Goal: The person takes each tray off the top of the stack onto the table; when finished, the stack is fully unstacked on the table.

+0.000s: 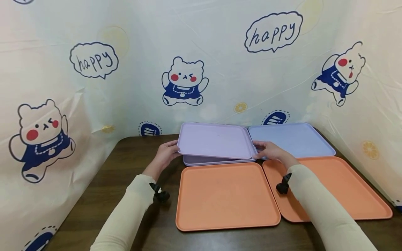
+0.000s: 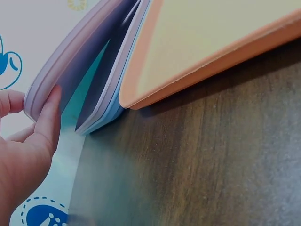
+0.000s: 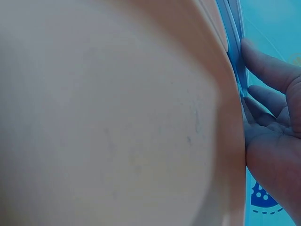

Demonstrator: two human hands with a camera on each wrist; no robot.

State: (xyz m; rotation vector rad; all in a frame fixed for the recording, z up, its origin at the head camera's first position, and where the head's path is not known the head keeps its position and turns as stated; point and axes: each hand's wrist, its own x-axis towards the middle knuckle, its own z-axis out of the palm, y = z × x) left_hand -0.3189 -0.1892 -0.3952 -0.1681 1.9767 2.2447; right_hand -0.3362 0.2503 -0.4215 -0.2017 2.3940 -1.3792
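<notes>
A light purple tray [image 1: 216,141], tilted with its left side raised, lies above another purple tray [image 1: 204,160] at the back middle of the table. The left hand [image 1: 166,153] pinches its left edge; in the left wrist view the thumb and fingers of that hand [image 2: 28,150] grip the raised rim, with a gap above the lower trays [image 2: 106,101]. At the right edge, the right hand [image 1: 270,150] holds the tray near its front corner. The right wrist view shows that hand [image 3: 277,108] with its fingertips at the edge of the stack.
An orange tray [image 1: 227,197] lies in front of the purple ones, with another orange tray [image 1: 342,188] to its right under the right forearm. A blue tray [image 1: 290,139] sits at the back right. Behind the brown table [image 1: 116,174] hangs a printed cloth [image 1: 132,87].
</notes>
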